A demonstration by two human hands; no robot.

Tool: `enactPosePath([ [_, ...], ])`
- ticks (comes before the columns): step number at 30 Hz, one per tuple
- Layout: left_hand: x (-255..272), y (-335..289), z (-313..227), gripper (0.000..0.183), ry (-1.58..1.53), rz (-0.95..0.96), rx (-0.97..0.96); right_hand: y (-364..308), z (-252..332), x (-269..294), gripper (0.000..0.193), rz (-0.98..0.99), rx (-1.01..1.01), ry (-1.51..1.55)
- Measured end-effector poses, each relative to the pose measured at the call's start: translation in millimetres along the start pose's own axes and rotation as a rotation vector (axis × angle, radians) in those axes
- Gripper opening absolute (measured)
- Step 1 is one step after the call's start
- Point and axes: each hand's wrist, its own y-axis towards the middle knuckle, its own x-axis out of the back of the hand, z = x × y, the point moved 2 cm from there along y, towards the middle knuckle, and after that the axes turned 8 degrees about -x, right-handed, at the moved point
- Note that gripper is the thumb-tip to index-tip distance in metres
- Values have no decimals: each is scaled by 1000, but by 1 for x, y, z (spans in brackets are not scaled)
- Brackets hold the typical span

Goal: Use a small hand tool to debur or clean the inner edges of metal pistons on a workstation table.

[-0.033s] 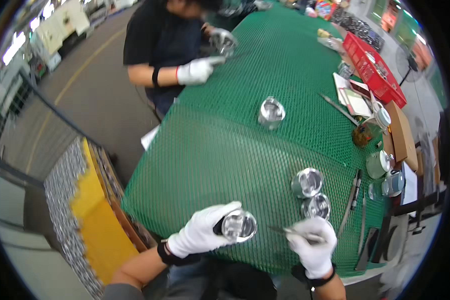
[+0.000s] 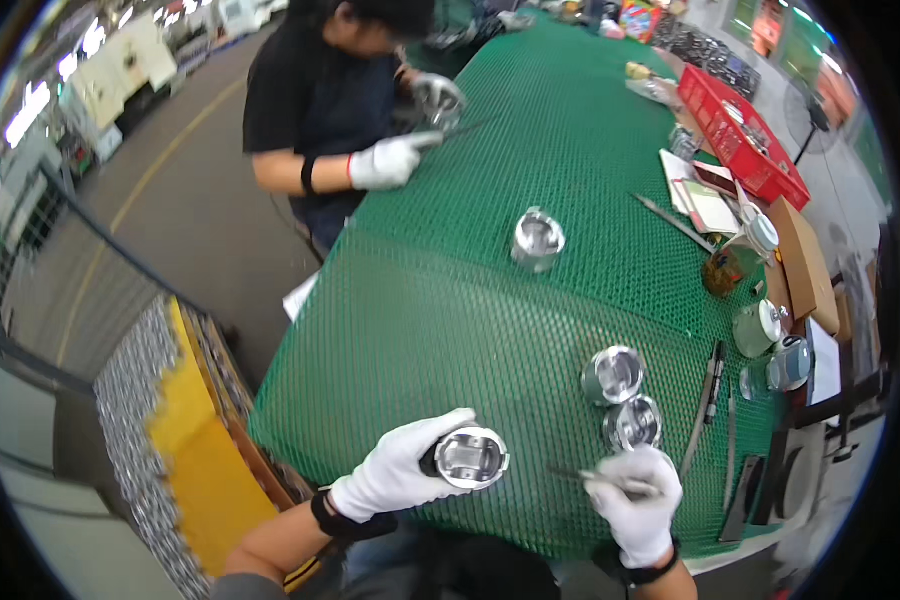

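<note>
My left hand [image 2: 398, 468], in a white glove, is wrapped round a shiny metal piston [image 2: 472, 458]. The piston's hollow end faces up toward me. In my gloved right hand [image 2: 638, 503] I grip a slim file-like tool [image 2: 573, 472], whose thin dark end points left toward the piston without touching it. Two more pistons stand close together just beyond my right hand, a farther one [image 2: 613, 375] and a nearer one [image 2: 633, 424]. Another single piston [image 2: 538, 240] stands farther off on the green mesh mat [image 2: 410, 320].
Across the table's left side, a co-worker's gloved hand [image 2: 385, 163] holds a thin tool beside another piston [image 2: 438, 103]. Files and a marker [image 2: 713, 385] lie at right. Behind them are a glass jar [image 2: 722, 272], lidded cups [image 2: 755, 328], notebooks [image 2: 708, 205] and a red crate [image 2: 740, 135].
The piston in my left hand has turned, so its hollow end shows more squarely. My right hand and its tool have shifted slightly right. The view has moved a little too.
</note>
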Motion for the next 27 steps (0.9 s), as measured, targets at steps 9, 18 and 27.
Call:
enactPosePath([
  [9, 109, 212, 120, 73, 81, -307, 8, -72, -66, 6, 17, -124, -653, 276],
  [18, 26, 282, 76, 108, 785, 181, -515, -76, -65, 14, 24, -130, -564, 277],
  [27, 1, 234, 27, 58, 925, 492, -23, -89, -59, 3, 26, -193, -495, 332],
])
